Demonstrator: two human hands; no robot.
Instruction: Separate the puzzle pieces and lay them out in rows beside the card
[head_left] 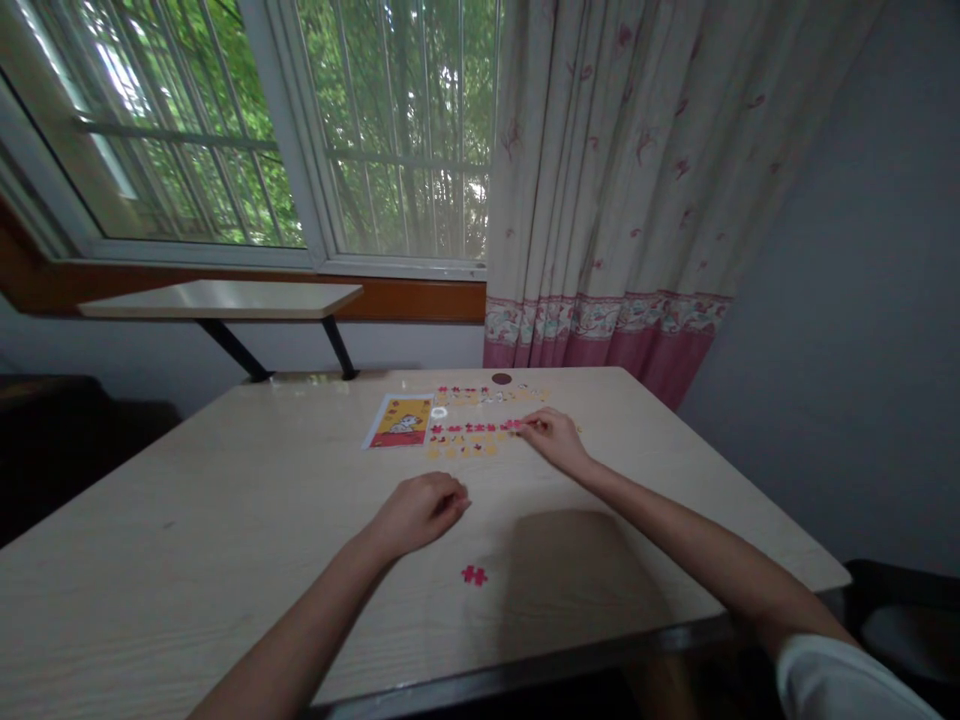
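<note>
My right hand (pixel 553 437) reaches to the right end of a row of red puzzle pieces (pixel 480 428), its thumb and fingers pinched at a red puzzle piece (pixel 514 425). Loosely curled, my left hand (pixel 424 508) rests on the table nearer to me; whether anything is inside its fingers is hidden. A red puzzle piece (pixel 474 575), perhaps two joined, lies by itself in front of me. Yellow puzzle pieces (pixel 469 440) form rows just below the red row, and more pieces lie in rows behind. To the left of the rows is a picture card (pixel 401 422) with a white animal on yellow and red.
The pale wooden table (pixel 247 520) has a round dark grommet (pixel 502 379) at its back edge. A raised shelf (pixel 225 298) on black brackets stands at the back left. Behind are a barred window (pixel 405 130) and a floral curtain (pixel 600 180).
</note>
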